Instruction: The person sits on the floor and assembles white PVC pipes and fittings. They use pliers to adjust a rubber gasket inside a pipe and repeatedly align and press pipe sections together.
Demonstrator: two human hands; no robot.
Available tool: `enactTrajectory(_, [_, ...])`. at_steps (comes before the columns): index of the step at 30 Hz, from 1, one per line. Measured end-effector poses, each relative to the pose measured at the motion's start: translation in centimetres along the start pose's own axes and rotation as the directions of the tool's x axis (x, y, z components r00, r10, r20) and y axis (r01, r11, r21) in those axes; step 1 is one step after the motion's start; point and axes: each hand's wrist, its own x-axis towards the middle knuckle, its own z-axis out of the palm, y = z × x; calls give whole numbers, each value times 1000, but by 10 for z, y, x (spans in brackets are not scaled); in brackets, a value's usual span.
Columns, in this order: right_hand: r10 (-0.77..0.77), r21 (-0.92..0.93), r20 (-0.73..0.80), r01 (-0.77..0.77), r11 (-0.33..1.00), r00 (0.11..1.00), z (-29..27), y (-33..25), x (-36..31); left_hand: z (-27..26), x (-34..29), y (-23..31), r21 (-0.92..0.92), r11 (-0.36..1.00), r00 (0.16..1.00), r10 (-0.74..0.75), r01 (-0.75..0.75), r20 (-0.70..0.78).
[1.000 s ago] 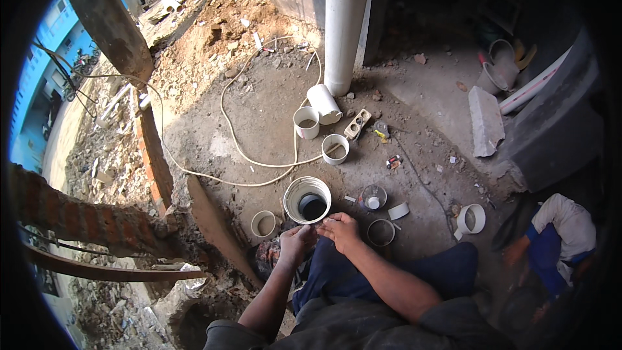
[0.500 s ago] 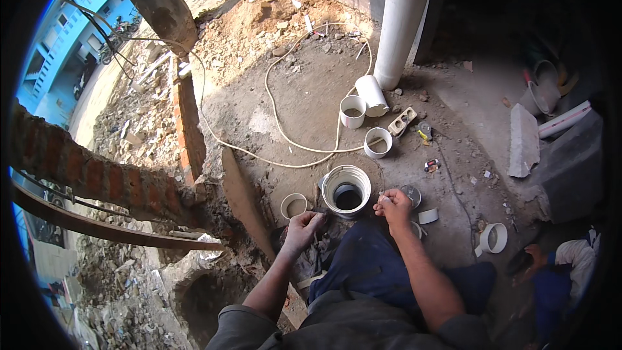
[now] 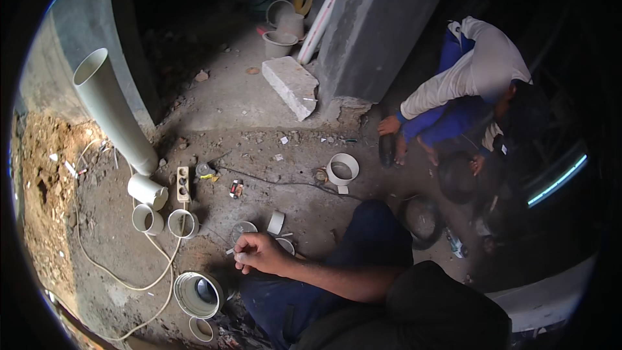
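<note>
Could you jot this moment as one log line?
Left hand: out of view | Right hand: curled, contents unclear | Nearby: curved white piece, ridged white cylinder | Rest: co-worker at right, power strip

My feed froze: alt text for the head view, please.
The person's right hand, fingers curled, shows near a white open-topped cylinder and cut pipe rings; the left hand is out of view. A co-worker bends forward at right.
</note>
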Motion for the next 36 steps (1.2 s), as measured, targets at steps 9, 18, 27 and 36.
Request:
enactTrajectory(9, [-74, 15, -159, 77, 997, 984, -16, -10, -19, 52, 24, 86, 221, 971, 992, 62, -86, 112])
enactTrajectory(18, [-161, 32, -140, 167, 985, 977, -18, -28, -27, 44, 35, 127, 243, 953, 982, 160, -181, 104])
enactTrajectory(27, [-328, 70, -54, 331, 941, 943, 6, -60, -46, -111, -22, 141, -10, 894, 871, 435, -449, -228])
enactTrajectory(36, [-375, -3, 367, 404, 915, 852, 105, -84, -78, -133, -215, 300, -402, 501, 642, 616, -767, -457])
